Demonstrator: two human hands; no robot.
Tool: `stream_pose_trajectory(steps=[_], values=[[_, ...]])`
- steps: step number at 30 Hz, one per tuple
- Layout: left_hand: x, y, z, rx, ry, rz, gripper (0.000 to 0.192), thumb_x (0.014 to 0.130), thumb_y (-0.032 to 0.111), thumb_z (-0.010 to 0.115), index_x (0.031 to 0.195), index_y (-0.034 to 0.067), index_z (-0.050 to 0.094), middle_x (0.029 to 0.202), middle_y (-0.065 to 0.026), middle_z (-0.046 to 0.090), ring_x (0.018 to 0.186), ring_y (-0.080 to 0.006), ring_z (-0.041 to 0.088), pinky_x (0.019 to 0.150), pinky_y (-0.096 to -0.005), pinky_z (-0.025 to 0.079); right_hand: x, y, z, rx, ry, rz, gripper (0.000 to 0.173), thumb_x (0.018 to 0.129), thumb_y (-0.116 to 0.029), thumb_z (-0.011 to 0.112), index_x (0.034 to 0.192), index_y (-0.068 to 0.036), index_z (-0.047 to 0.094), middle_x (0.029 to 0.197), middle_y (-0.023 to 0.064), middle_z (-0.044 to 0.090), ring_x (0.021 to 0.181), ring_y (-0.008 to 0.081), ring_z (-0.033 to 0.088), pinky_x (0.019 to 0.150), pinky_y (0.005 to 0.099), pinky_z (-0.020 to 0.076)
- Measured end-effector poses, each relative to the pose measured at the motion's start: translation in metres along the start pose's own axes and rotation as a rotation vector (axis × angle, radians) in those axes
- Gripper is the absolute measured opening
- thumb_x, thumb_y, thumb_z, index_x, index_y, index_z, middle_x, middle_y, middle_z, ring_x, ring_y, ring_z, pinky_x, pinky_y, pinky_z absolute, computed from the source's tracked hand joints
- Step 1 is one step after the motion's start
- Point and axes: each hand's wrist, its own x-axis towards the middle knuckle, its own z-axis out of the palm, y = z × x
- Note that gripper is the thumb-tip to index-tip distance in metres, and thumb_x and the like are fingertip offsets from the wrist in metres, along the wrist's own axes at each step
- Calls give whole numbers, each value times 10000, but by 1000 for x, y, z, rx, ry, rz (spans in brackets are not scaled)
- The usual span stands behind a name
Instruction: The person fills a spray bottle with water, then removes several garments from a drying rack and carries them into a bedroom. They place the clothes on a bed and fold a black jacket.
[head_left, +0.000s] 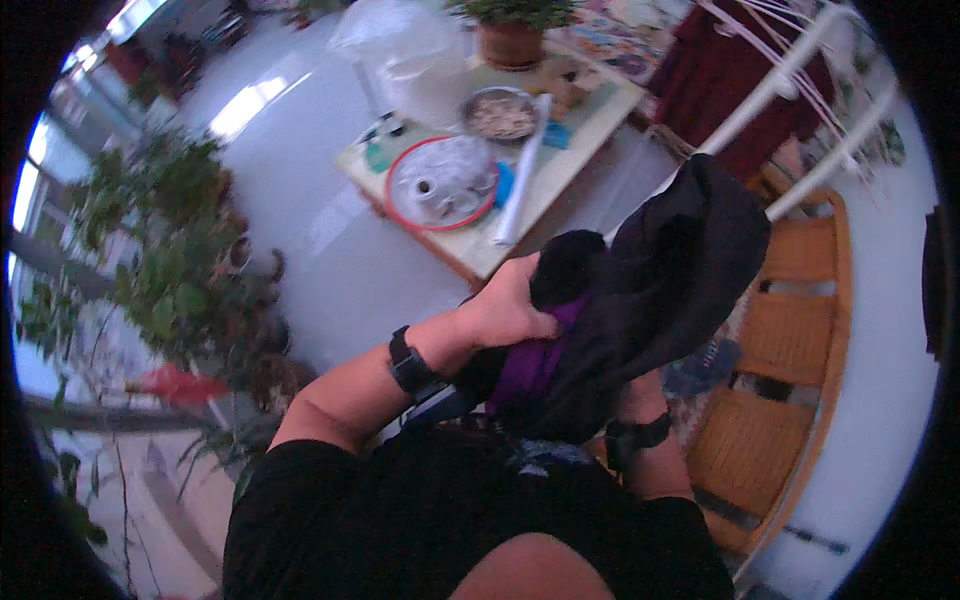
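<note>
A black cloth garment (675, 270) with a purple part (529, 364) is bunched up in front of my chest. My left hand (510, 307) grips it, with the thumb lying over the purple cloth. Black fabric bulges up beyond the left fingers and spreads to the right. Only the back part of my right hand (643, 394) shows at the garment's lower right edge; the fingers are hidden by the cloth, so their hold cannot be seen. Both wrists wear black bands.
Ahead stands a low table (480, 259) with a red-rimmed tray (390, 199), a metal bowl (501, 114), a white roll (525, 176) and a potted plant (511, 45). A white drying rack (780, 82) and a slatted wooden seat (784, 330) are right. Potted plants (180, 292) line the left.
</note>
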Motion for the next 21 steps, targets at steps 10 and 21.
stream_pose_trajectory(steps=[10, 21], values=[[-115, 7, -111, -120, 483, 78, 694, 594, -54, 686, 1273, -37, 539, 1209, -55, 604, 1130, -146, 541, 1030, -302, 386, 80, 95, 124, -31, -449, 108, 602, 811, -96, 616, 1374, -12, 422, 1315, 102, 531, 1171, 264, 540, 1018, 389, 433], [-209, 26, -264, -34, 942, 197, 609, 566, -77, 655, 1171, -44, 596, 1101, -57, 644, 1000, -165, 601, 934, -315, 463, 123, 177, 300, -37, -687, 154, 592, 811, -90, 609, 1370, -10, 428, 1309, 102, 535, 1170, 263, 540, 1019, 388, 433]])
